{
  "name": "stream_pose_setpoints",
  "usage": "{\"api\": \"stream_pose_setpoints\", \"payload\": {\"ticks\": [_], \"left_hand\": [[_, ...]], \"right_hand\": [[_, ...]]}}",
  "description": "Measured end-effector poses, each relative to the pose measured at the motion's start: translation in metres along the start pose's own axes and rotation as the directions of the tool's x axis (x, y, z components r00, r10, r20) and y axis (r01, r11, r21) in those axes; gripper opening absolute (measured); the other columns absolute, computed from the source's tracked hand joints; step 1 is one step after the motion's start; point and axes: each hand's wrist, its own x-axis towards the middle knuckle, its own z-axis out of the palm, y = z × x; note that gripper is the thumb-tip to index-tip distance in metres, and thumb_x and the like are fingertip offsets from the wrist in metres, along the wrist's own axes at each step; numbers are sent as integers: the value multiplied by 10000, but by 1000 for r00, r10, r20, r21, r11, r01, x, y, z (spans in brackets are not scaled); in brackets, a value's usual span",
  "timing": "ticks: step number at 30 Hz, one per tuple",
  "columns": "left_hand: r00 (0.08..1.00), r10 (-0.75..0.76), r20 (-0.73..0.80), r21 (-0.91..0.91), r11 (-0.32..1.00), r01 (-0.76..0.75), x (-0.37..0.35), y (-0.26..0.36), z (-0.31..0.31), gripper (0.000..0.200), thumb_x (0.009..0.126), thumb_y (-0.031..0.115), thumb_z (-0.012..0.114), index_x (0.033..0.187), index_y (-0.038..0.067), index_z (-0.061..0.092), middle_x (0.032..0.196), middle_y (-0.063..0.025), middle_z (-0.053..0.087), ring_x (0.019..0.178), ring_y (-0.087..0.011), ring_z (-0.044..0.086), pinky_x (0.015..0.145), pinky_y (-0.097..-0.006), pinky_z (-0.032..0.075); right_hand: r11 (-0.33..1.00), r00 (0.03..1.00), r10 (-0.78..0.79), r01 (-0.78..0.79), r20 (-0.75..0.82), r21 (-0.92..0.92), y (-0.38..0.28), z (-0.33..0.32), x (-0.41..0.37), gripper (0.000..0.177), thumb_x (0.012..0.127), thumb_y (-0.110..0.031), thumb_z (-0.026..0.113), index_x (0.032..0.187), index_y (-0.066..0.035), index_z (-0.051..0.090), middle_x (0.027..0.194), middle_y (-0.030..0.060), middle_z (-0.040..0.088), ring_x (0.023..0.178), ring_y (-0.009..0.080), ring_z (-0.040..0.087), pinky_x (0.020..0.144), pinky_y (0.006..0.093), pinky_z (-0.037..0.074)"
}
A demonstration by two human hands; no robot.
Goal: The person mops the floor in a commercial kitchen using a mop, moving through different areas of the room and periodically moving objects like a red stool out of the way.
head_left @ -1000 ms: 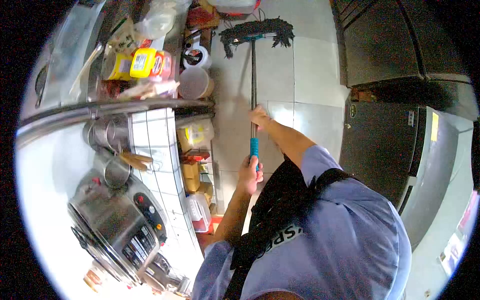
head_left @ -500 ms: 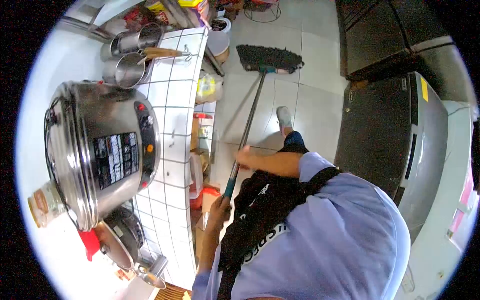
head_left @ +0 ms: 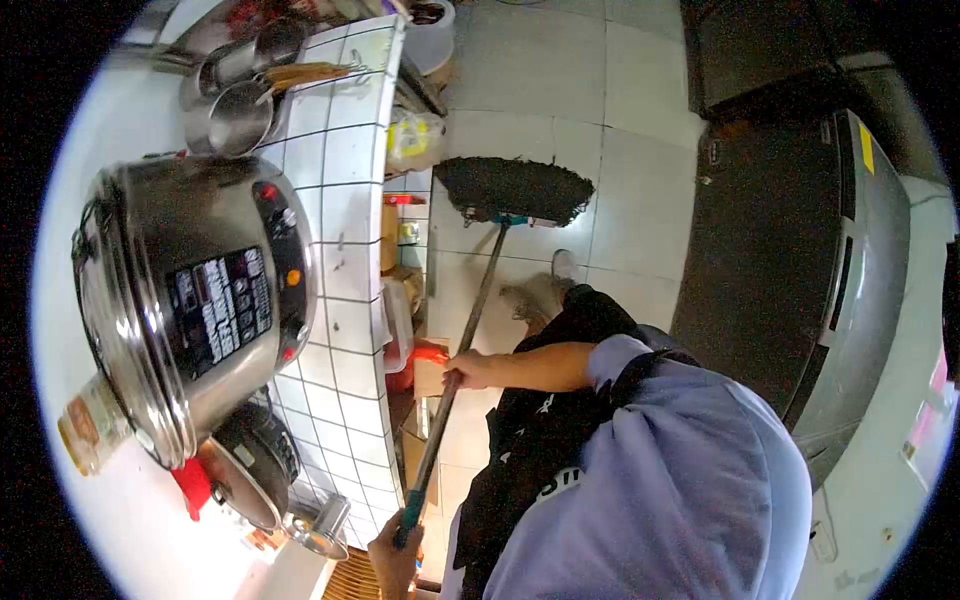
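Observation:
A flat mop with a dark, shaggy head [head_left: 515, 190] lies on the pale tiled floor ahead of me. Its long metal handle [head_left: 478, 300] runs back toward my body, slanting down to the left. My right hand [head_left: 468, 371] is wrapped round the middle of that handle. Lower down, my left hand [head_left: 392, 548] grips the teal end of the handle, near the tiled counter's edge. One shoe [head_left: 565, 264] shows on the floor just behind the mop head.
Along the left runs a white-tiled counter [head_left: 345, 300] bearing a large steel cooker [head_left: 195, 300] and steel pots [head_left: 240, 115]. Shelves under it hold bags and a plastic container [head_left: 397, 325]. A white bucket [head_left: 430, 40] stands beyond. A dark-fronted appliance [head_left: 760, 260] borders the floor on the right.
The mop head has come back toward me and slightly left. Both hands have moved down and left with the handle, still holding it.

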Motion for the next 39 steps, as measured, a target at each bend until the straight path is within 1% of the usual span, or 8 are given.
{"api": "stream_pose_setpoints", "payload": {"ticks": [8, 11, 12, 14, 17, 20, 26, 39], "left_hand": [[939, 343, -2, 207, 919, -335, 60, -4, 9, 440, 712, 106, 673, 1106, -50, 554, 771, -65, 632, 650, -56, 515, 573, -219, 444], [953, 302, 24, -118, 947, -298, 100, 7, 44, 456, 721, 155, 679, 1116, -31, 549, 725, -36, 597, 610, -60, 484, 551, -219, 428], [954, 294, 55, -114, 951, -286, 106, 28, 53, 460, 724, 166, 679, 1122, -21, 546, 728, -30, 594, 617, -62, 489, 558, -221, 429], [938, 330, 109, 150, 927, -343, 121, 107, 89, 476, 730, 171, 673, 1151, 2, 528, 774, -27, 593, 668, -65, 507, 601, -227, 435], [813, 560, 158, 47, 818, -573, 150, 187, 147, 539, 734, 154, 660, 1224, 37, 466, 847, -34, 590, 720, -96, 514, 650, -258, 436], [616, 762, 202, 22, 625, -780, 178, 283, 218, 537, 739, 163, 621, 1225, 30, 438, 809, -132, 590, 704, -224, 571, 665, -332, 453], [723, 554, 414, -71, 811, -581, 152, 434, 321, 280, 713, 161, 554, 927, -7, 487, 663, -170, 553, 606, -318, 582, 567, -418, 442], [555, 665, 500, 333, 444, -832, 164, 91, 244, 659, 723, 206, 595, 1298, 85, 297, 759, -230, 589, 707, -409, 584, 602, -460, 455]], "right_hand": [[854, 894, -445, 442, 56, -276, -35, -29, 33, 132, 774, 37, 566, 846, 34, 455, 742, 159, 522, 633, 262, 559, 598, 441, 520], [941, 941, -339, 339, -1, 14, -96, -67, 39, 114, 789, -5, 576, 847, 43, 490, 713, 148, 551, 597, 254, 572, 573, 391, 527], [559, 639, -723, 764, 263, -321, -121, -82, 30, 139, 787, -19, 580, 874, 49, 495, 715, 146, 564, 576, 246, 566, 567, 375, 525], [-66, 235, -811, 873, 536, -483, -182, -116, 14, 147, 776, -28, 582, 881, 51, 518, 711, 144, 582, 535, 231, 549, 537, 359, 512], [662, 645, -749, 734, -152, -153, -288, -100, -93, 153, 724, 13, 591, 859, 39, 524, 677, 144, 570, 496, 221, 521, 466, 370, 463], [495, 359, -854, 782, -375, -378, -373, -107, -167, 673, 721, 13, 578, 1267, 70, 187, 804, 179, 558, 571, 238, 546, 439, 374, 459], [203, 5, -979, 186, -206, -961, -461, -182, -246, 532, 780, -129, 504, 1232, 36, 279, 964, 287, 561, 789, 382, 602, 704, 432, 490], [434, 257, -892, 265, -371, -861, -108, -158, -168, 688, 844, -258, 418, 1362, 29, 68, 893, 255, 595, 831, 377, 585, 751, 410, 469]]}}
